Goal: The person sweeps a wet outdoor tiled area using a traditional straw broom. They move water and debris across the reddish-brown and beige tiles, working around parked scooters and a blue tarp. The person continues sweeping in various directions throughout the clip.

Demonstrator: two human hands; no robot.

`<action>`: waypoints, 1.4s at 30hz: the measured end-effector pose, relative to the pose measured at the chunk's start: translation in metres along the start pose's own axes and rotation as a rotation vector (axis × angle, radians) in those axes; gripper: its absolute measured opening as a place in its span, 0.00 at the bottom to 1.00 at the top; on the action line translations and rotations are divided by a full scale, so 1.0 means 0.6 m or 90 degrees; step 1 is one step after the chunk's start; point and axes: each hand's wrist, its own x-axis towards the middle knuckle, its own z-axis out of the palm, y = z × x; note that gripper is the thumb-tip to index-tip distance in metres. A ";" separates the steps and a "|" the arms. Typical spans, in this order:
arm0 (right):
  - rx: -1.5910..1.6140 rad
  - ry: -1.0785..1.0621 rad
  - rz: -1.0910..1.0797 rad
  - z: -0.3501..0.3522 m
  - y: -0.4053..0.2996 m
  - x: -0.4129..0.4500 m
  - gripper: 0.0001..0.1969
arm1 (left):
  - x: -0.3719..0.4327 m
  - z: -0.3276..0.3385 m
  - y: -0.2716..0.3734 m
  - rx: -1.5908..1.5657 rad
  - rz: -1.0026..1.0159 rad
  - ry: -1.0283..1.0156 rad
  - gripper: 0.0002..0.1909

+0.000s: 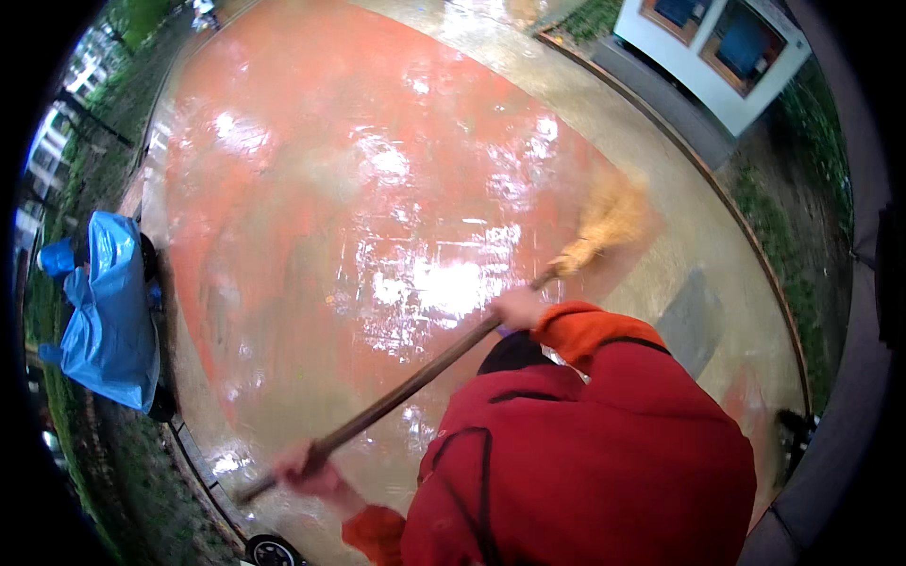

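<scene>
A broom with a wooden handle slants across in front of my red jacket. My left hand grips the handle near its lower-left end. Farther up, close to the bristles, my right hand is closed around the same handle. The yellow bristle head is blurred and lies over the edge between red and tan paving. Wet, shiny red paving spreads out ahead of me, with bright reflections.
A large blue plastic bag sits on a wheeled cart at the left kerb. A wheel shows at the bottom. A white kiosk-like structure stands at upper right behind a curved kerb. A person is far off.
</scene>
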 end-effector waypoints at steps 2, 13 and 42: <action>-0.058 0.283 0.085 0.004 0.130 -0.029 0.07 | 0.038 0.009 -0.123 0.080 -0.159 -0.039 0.08; 0.138 0.191 0.413 -0.019 0.252 0.029 0.10 | 0.068 0.139 -0.376 0.191 -0.325 -0.035 0.08; -0.038 -0.121 -0.187 -0.193 0.018 0.300 0.14 | 0.158 0.006 -0.128 0.221 0.301 0.148 0.12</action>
